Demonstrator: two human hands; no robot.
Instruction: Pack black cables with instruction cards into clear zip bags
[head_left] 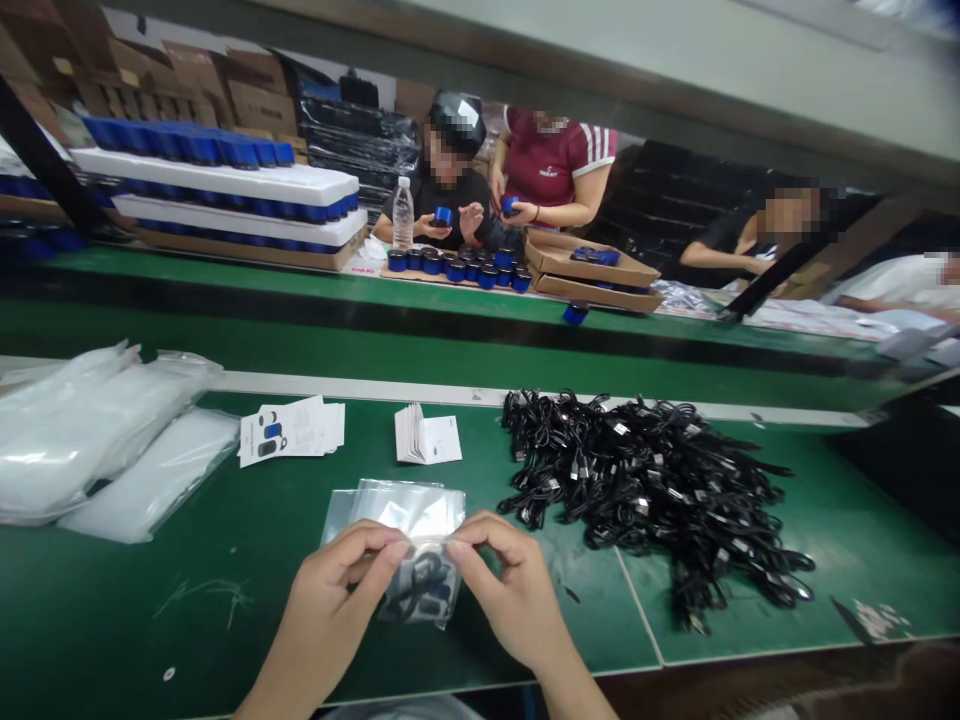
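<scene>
Between my hands is a small clear bag (424,592) with a black cable and a printed card inside. My left hand (346,590) pinches the bag's upper left edge between thumb and fingers. At the upper right edge, my right hand (502,580) pinches it the same way. Flat empty clear bags (409,498) lie on the green table just beyond. Farther back are a folded leaflet stack (427,438) and a fan of printed cards (289,430). A large pile of coiled black cables (637,480) lies to the right.
Bulging plastic packs (97,430) sit at the left. Beyond the table, a green shelf (315,290) holds blue-and-black round items (465,268), cardboard trays (592,270) and a water bottle (403,213). Several people sit or stand behind it. A grey beam crosses overhead.
</scene>
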